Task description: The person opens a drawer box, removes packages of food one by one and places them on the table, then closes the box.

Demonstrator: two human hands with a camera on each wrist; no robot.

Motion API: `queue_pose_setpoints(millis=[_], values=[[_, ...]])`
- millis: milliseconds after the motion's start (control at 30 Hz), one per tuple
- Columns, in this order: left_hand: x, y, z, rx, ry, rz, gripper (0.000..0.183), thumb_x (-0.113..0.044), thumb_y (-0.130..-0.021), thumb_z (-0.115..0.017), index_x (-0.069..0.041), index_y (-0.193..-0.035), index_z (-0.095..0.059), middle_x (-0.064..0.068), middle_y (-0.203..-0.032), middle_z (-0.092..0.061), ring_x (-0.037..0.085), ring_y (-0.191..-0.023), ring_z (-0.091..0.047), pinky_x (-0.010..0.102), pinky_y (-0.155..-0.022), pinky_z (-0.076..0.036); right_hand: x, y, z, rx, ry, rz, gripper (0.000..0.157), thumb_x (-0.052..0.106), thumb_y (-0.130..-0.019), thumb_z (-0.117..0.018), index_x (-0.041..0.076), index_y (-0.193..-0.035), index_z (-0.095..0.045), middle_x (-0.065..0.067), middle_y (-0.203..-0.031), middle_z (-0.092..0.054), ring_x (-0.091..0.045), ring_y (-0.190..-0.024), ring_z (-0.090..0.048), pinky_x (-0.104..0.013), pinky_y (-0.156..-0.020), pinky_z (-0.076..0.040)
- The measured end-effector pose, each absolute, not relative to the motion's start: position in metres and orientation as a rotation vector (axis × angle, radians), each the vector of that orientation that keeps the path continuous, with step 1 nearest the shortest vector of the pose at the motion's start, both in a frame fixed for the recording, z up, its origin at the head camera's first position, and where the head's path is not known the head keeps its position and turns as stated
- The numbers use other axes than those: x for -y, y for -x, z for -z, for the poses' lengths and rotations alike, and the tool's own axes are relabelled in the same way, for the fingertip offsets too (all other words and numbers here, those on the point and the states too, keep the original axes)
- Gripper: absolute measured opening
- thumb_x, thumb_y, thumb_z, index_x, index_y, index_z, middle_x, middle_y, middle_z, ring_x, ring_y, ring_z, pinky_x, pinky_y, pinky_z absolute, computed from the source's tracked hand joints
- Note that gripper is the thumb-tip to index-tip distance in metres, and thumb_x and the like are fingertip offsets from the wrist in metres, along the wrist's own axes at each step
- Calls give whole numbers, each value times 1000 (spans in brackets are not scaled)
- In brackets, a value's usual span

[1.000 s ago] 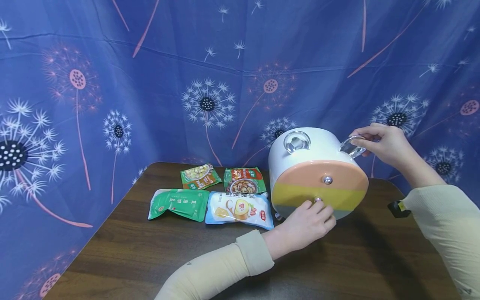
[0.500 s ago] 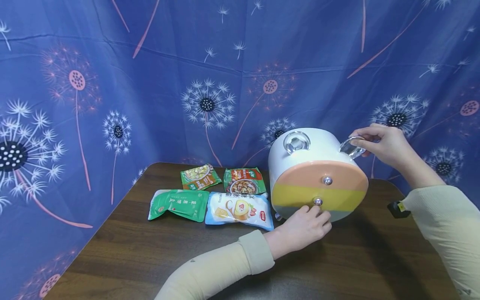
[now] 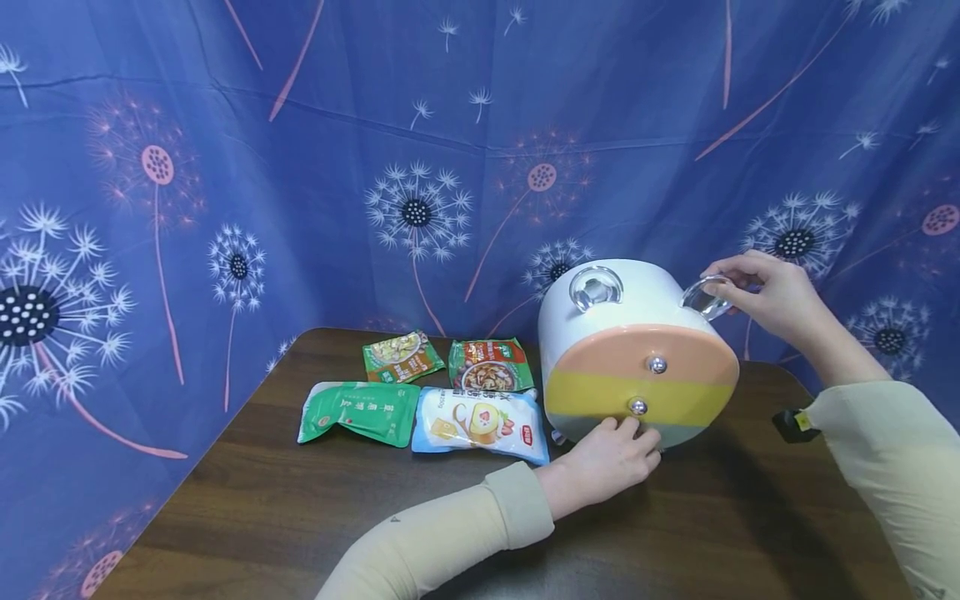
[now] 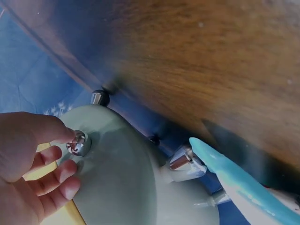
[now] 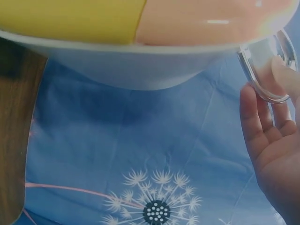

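A white, rounded animal-shaped drawer box (image 3: 558,333) stands on the table, its front banded orange, yellow and grey-green. Two metal knobs show on the orange and yellow drawers; silver ring-shaped ears rise from its top. In the left wrist view, my left hand (image 4: 28,159) has thumb and fingers round the shiny knob (image 4: 78,143) on the grey-green drawer (image 4: 122,178). That drawer looks shut. From the head view, this hand (image 3: 606,462) hides the lower knob. My right hand (image 3: 772,296) pinches the right silver ear (image 3: 705,297), fingers behind it and thumb in front.
Left of the box lie a blue-and-white snack bag (image 3: 480,423), a green pouch (image 3: 360,412) and two small food packets, one brown-green (image 3: 402,356) and one red-green (image 3: 490,364). A blue dandelion curtain (image 3: 315,208) hangs behind the wooden table (image 3: 247,500).
My left hand has slid down from the yellow drawer's knob to the grey-green drawer below, uncovering the yellow drawer's knob. My right hand stays on the ear.
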State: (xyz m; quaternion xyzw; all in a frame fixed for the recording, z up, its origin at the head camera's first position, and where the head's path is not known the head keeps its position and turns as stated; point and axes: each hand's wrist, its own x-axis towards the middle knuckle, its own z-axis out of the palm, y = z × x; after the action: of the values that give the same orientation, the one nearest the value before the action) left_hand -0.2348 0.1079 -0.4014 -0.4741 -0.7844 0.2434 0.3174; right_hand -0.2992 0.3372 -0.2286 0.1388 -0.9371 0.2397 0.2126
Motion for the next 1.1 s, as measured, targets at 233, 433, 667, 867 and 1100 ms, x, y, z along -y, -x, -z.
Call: queue_pose_setpoints(millis=[233, 433, 667, 867, 1100], values=[[-110, 235, 402, 2076, 1238, -634, 25, -25, -97, -48, -31, -117, -61, -7, -110, -51, 12, -92, -48, 21, -63, -40, -335, 300, 233, 2574, -363, -728, 36, 38, -88, -63, 15, -116, -63, 16, -94, -54, 6, -72, -51, -19, -57, -43], [-111, 235, 402, 2091, 1226, -647, 24, -25, -97, -49, -31, -117, -61, -7, -109, -51, 11, -89, -49, 19, -62, -41, -333, 299, 236, 2620, -310, -819, 46, 42, -88, -61, 12, -124, -57, -2, -105, -59, -2, -66, -61, -18, -57, -46], [-113, 235, 403, 2103, 1218, -666, 25, -26, -96, -50, -31, -118, -61, -7, -108, -51, 10, -87, -50, 19, -62, -42, -333, 298, 238, 2633, -265, -866, 50, 46, -89, -58, 12, -127, -54, 5, -96, -60, -12, -64, -64, -19, -58, -46], [-114, 235, 404, 2104, 1216, -685, 26, -26, -96, -50, -32, -119, -61, -7, -108, -51, 11, -88, -49, 19, -62, -42, -331, 298, 240, 2605, -281, -875, 48, 43, -92, -55, 11, -126, -49, -11, -112, -54, -11, -61, -63, -25, -52, -49], [-114, 235, 403, 2123, 1228, -694, 26, -27, -96, -50, -33, -119, -61, -7, -111, -51, 11, -91, -49, 19, -63, -42, -333, 296, 238, 2584, -276, -858, 45, 40, -92, -55, 9, -124, -47, -13, -112, -52, -8, -58, -61, -21, -52, -49]])
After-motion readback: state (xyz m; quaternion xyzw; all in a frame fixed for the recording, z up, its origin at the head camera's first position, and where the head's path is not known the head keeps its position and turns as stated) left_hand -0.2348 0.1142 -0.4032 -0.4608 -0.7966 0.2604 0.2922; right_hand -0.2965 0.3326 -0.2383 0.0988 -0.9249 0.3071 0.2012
